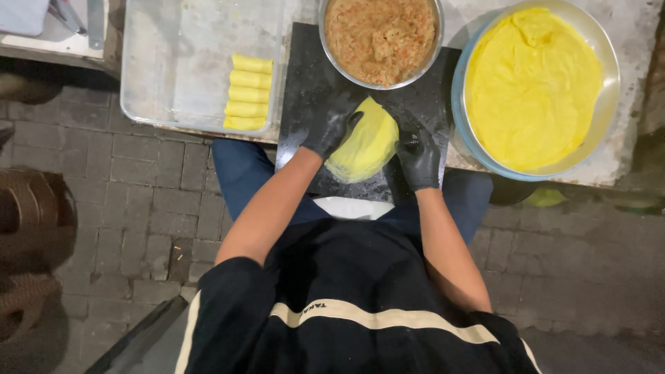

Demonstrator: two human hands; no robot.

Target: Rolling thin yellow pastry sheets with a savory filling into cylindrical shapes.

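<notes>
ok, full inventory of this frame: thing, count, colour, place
wrapper: 1, yellow, round, on the black board, under both hands
black board: 1, black, table edge, centre
filling bowl: 1, metal, brown minced filling, top centre
wrapper stack bowl: 1, metal with blue rim, yellow sheets, right
tray: 1, clear, left of board
rolls: 5, yellow, stacked at tray's right side
left hand: black glove, on wrapper's left edge
right hand: black glove, at wrapper's right edge
</notes>
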